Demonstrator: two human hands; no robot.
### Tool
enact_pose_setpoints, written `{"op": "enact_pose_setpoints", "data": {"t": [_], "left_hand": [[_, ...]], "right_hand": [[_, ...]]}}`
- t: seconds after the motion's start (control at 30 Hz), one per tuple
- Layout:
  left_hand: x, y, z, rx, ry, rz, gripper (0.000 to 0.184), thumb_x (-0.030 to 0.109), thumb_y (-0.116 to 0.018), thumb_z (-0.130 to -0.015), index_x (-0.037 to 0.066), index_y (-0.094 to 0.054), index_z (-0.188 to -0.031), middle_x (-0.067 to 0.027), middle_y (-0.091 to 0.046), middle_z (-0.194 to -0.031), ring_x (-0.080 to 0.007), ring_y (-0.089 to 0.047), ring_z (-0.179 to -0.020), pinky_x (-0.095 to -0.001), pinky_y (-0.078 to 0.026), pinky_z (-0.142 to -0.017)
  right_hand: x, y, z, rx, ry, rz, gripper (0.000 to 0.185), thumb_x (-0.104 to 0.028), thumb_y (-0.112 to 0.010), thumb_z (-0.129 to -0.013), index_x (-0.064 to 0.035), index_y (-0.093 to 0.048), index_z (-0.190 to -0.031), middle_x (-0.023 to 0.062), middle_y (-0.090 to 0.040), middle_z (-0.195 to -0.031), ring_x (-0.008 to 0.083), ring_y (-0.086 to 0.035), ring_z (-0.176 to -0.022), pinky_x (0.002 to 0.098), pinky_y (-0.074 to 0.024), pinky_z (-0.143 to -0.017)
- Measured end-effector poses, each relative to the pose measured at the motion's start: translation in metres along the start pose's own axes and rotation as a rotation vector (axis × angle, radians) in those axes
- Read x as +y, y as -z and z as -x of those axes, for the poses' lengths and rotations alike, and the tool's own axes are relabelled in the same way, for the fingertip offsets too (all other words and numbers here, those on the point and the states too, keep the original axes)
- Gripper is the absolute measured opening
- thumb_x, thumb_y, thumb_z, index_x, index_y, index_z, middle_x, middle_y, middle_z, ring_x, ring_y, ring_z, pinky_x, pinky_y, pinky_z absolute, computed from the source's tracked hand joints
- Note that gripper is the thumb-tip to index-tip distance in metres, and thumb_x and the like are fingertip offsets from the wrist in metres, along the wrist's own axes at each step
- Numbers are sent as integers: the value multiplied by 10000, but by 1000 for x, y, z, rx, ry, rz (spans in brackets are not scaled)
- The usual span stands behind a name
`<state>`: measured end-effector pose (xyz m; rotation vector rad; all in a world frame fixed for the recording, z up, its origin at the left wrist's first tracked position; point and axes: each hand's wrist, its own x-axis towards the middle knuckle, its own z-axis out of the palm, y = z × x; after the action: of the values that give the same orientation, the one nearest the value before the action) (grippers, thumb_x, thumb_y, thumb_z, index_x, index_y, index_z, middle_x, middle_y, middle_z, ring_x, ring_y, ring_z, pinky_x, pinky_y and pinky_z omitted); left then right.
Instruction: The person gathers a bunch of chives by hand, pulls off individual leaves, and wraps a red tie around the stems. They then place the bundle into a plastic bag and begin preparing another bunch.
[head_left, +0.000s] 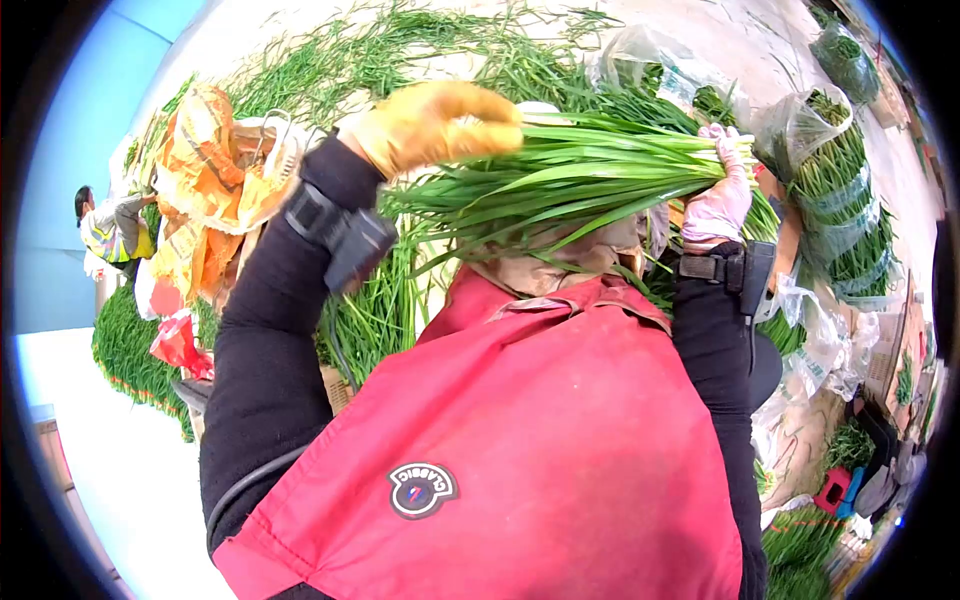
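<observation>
My left hand (435, 125), in an orange glove, is raised at the leafy end of a bunch of long green leaves (590, 175). Its fingers are stretched out and slightly apart, with nothing visibly held. The pale pink glove of my right hand (722, 190) is wrapped round the bunch near its whitish stem ends. The bunch lies sideways above my lap, its leaf tips spreading left. A red apron (540, 430) covers my front.
Orange and white sacks (205, 170) stand at left, near a crouching person (118, 228). Loose green leaves (340, 60) cover the floor ahead. Plastic-wrapped bundles (840, 195) stand at right. A red object (832, 490) lies lower right.
</observation>
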<state>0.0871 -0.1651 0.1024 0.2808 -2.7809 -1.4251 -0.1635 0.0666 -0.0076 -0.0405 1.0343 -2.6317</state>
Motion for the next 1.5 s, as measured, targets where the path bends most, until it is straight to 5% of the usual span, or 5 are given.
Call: {"op": "enact_pose_setpoints", "data": {"t": [0.3, 0.53, 0.9, 1.23, 1.5], "left_hand": [[7, -53, -47, 160, -573, -328, 82, 106, -664, -769, 63, -656, -837, -122, -621, -738, -303, -622, -712, -370, -499, -628], [114, -15, -34, -139, -382, -402, 21, 49, -624, -805, 47, -641, -793, -89, -631, -694, -235, -619, -641, -307, -497, -601], [43, -65, -84, -253, -258, -101, 916, 385, -748, -799, 30, -241, -1474, -167, -349, -1467, -235, -306, -1368, -344, -236, -1125], [6, -125, -67, 152, -337, -391, 1301, 542, -837, -526, -37, -153, -1469, -277, -456, -1278, -399, -468, -1179, -373, -373, -1013], [-5, -129, -71, 127, 35, -491, 1104, 261, -851, -578, 68, -229, -1470, -231, -538, -1211, -392, -530, -1117, -391, -441, -943]], "right_hand": [[-2, -6, 10, -138, 139, 3, 332, 21, -619, -853, 6, -531, -1173, 141, -646, -1027, 253, -634, -934, 365, -516, -874], [-8, -11, 23, -167, 87, -13, 377, 25, -607, -854, -4, -513, -1218, 133, -646, -1048, 234, -630, -934, 363, -520, -865], [-14, -15, 31, -228, -54, -272, 322, 42, -582, -835, -2, -545, -1152, 113, -634, -999, 228, -621, -918, 361, -521, -858], [13, -6, 25, -234, -155, -201, 420, 32, -574, -849, 11, -478, -1258, 156, -623, -1073, 250, -620, -982, 383, -500, -915], [14, 36, 15, -221, -462, -274, 407, -269, -646, -895, -77, -546, -1241, 91, -584, -1244, 243, -547, -1151, 430, -420, -1027]]}}
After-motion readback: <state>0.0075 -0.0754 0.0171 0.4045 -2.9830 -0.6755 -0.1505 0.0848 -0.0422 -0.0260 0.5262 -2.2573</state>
